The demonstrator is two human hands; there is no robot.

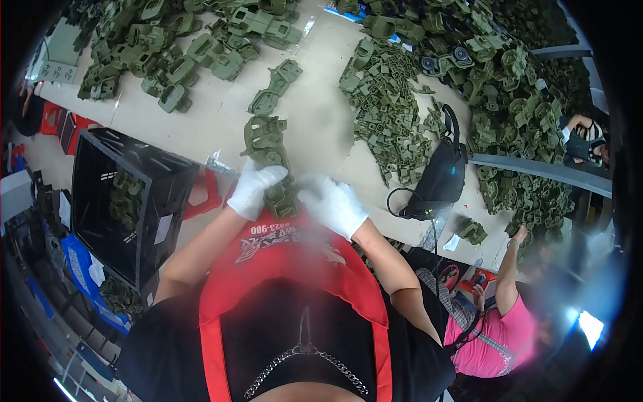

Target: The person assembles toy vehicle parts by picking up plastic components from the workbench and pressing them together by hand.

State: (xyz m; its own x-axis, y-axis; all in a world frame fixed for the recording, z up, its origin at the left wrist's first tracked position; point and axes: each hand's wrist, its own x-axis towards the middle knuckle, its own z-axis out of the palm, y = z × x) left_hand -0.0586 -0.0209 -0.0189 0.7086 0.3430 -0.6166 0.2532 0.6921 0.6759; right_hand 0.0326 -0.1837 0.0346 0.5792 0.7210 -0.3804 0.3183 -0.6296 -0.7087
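In a white glove, my left hand (pixel 254 189) is closed around the left side of a long olive-green moulded plastic vehicle part (pixel 269 149), at the table edge in front of my red apron. My right hand (pixel 335 204), gloved the same way, is beside the part's right side with its fingers curled together. A hazy patch partly blurs its fingertips, and what they pinch is hidden. Just beyond the held part lies another green plastic part (pixel 274 86) on the pale table (pixel 321 50).
Green parts (pixel 224 50) are heaped at the far left. A pile of small green pieces (pixel 392 110) and a black bag (pixel 439 177) with a cable lie to the right. A black crate (pixel 171 194) stands at my left. A person in pink (pixel 495 335) is at the right.
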